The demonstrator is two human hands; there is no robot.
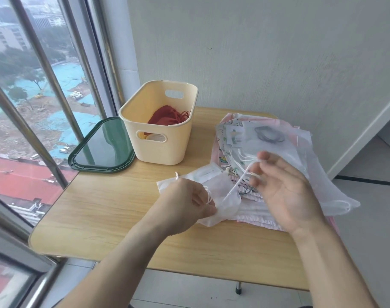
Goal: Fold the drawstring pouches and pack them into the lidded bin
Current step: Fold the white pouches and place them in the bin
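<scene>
A sheer white drawstring pouch (220, 192) lies on the wooden table (114, 210), just left of a pile of several pouches (265, 138). My left hand (185, 205) pinches the gathered mouth of the white pouch. My right hand (285, 192) is raised above the pile and pinches the pouch's white cord (238, 183), which runs taut down to the left hand. The cream bin (160, 130) stands open at the back with a red pouch (167, 116) inside. Its dark green lid (103, 147) lies flat to the bin's left.
The table stands against a wall, with a window and metal rails along its left side. The pile of pouches hangs over the table's right edge. One table leg (238, 287) shows below the front edge. Bare wood lies in front of the bin.
</scene>
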